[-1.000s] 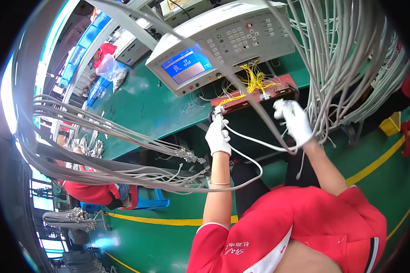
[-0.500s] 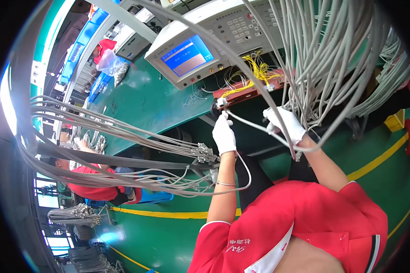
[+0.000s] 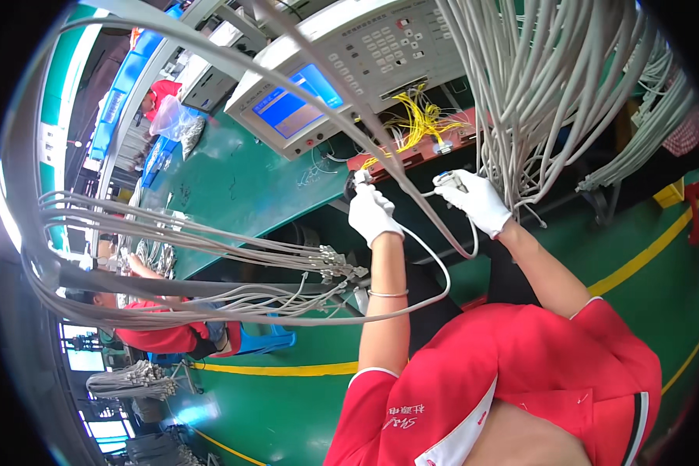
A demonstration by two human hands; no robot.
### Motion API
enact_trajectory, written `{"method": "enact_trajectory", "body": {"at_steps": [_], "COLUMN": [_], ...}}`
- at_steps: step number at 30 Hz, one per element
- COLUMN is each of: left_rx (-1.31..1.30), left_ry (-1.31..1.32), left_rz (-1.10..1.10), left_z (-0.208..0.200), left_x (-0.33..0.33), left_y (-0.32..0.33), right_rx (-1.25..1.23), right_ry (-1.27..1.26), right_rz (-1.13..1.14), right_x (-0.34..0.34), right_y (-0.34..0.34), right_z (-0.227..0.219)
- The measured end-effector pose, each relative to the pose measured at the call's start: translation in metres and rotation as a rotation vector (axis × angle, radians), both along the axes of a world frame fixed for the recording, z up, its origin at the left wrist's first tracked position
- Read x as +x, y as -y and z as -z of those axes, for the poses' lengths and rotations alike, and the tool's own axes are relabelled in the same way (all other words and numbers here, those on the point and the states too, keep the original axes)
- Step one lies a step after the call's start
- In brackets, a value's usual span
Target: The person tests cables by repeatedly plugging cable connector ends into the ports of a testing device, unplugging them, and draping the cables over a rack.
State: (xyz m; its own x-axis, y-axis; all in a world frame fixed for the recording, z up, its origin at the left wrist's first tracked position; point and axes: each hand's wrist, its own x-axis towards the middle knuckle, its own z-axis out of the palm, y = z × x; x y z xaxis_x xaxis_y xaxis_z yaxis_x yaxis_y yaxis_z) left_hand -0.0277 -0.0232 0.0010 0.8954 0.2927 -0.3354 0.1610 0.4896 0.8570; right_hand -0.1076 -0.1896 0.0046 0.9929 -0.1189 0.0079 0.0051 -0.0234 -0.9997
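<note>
1. While a co-worker (image 3: 159, 335) in red sits on a blue stool (image 3: 270, 339) at far left, grey cables (image 3: 186, 241) run across in front, connector ends (image 3: 335, 262) bunched near the bench edge.
2. Green bench (image 3: 233, 186) behind; white tester (image 3: 369, 68) on it, blue screen (image 3: 297, 118) lit. Loose cables cross in front of it.
3. Left hand (image 3: 374, 216), white glove: fingers pinched narrow on a white connector (image 3: 361, 179) at the red fixture's left end. Can't tell if it's seated. Light grey cable (image 3: 445, 273) loops below this hand.
4. Red fixture (image 3: 415, 167) along the bench edge, yellow wires (image 3: 415, 124) between it and tester.
5. Right hand (image 3: 480, 203), white glove: thumb and fingers closed around a grey connector with blue face (image 3: 447, 181), just in front of the fixture. Contact unclear.
6. Thick grey cable bundle (image 3: 555, 93) hangs right of that hand. Yellow bin (image 3: 669, 193) on the floor beyond.
</note>
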Motion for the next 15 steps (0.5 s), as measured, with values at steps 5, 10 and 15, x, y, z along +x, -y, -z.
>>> {"method": "enact_trajectory", "body": {"at_steps": [5,10,15], "left_rx": [0.142,1.482,1.574], "left_ry": [0.015,0.680,1.017], "left_rz": [0.307,-0.050,-1.182], "left_z": [-0.021,-0.113,-0.326], "left_x": [-0.003,-0.010,-0.076], "left_y": [-0.025,-0.094,-0.133], "right_rx": [0.063,0.253,0.161], "right_ry": [0.171,0.211,0.009], "right_rz": [-0.039,-0.034,0.142], "right_x": [0.002,0.007,0.011], "right_y": [0.000,0.020,0.022], "right_z": [-0.011,0.012,0.001]}}
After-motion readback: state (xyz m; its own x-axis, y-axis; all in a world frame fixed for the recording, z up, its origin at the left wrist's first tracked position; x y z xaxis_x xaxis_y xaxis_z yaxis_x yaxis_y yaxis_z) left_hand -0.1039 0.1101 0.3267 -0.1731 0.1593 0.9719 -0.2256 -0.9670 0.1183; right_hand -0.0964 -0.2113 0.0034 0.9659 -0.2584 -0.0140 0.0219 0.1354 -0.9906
